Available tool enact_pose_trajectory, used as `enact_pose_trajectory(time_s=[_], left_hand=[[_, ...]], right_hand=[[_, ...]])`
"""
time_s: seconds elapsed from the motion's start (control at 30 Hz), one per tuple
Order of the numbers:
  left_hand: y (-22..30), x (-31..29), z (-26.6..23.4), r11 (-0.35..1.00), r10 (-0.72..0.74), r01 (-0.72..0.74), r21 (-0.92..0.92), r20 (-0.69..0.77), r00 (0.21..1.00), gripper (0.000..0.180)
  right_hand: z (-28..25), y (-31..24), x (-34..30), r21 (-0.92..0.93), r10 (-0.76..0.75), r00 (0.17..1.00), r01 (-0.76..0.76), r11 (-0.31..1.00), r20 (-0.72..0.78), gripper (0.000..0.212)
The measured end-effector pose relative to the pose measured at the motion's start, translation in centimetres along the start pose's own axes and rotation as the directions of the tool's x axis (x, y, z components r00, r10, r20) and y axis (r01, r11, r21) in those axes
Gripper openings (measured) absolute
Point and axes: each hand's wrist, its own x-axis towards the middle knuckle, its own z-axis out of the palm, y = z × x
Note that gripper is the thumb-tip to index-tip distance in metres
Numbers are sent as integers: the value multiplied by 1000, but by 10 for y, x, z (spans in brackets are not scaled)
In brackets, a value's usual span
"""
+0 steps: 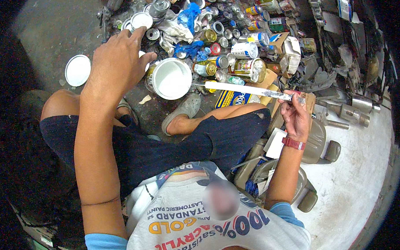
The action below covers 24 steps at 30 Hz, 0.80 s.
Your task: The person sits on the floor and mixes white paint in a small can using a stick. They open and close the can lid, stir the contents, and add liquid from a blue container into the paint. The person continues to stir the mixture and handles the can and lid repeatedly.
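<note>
My right hand (295,115) grips the end of a flat stirring stick (236,87) coated in white paint. The stick's far tip points left, close to the rim of a round tub (189,69) with white paint inside. On the left, my left hand (120,61) reaches out over the floor, thumb and index finger apart. Its index fingertip is at the edge of a small can with a white top (141,21); whether they touch I cannot tell. Another white round thing is partly hidden between that thumb and index finger. A white lid (78,70) lies left of my left wrist.
Many paint cans (247,70) crowd the floor ahead and to the right. Crumpled white rags (174,31) and blue gloves or cloth (188,17) lie among them. A brown plastic seat (313,143) stands beside my right forearm, with metal cylinders (356,115) beyond it.
</note>
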Motion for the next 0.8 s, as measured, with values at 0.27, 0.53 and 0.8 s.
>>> enact_pose_trajectory(time_s=[0.27, 0.53, 0.8], left_hand=[[3, -1, -4, 1000, -21, 21, 2, 59, 998, 66], [1, -1, 1, 1000, -15, 16, -16, 49, 999, 66], [2, -2, 3, 998, 63, -60, 31, -88, 994, 63]], right_hand=[[-4, 1, -4, 45, -2, 1000, 1, 999, 7, 38], [-5, 1, -5, 50, -17, 1000, 16, 999, 23, 39], [-1, 0, -6, 32, -19, 1000, 19, 999, -2, 37]])
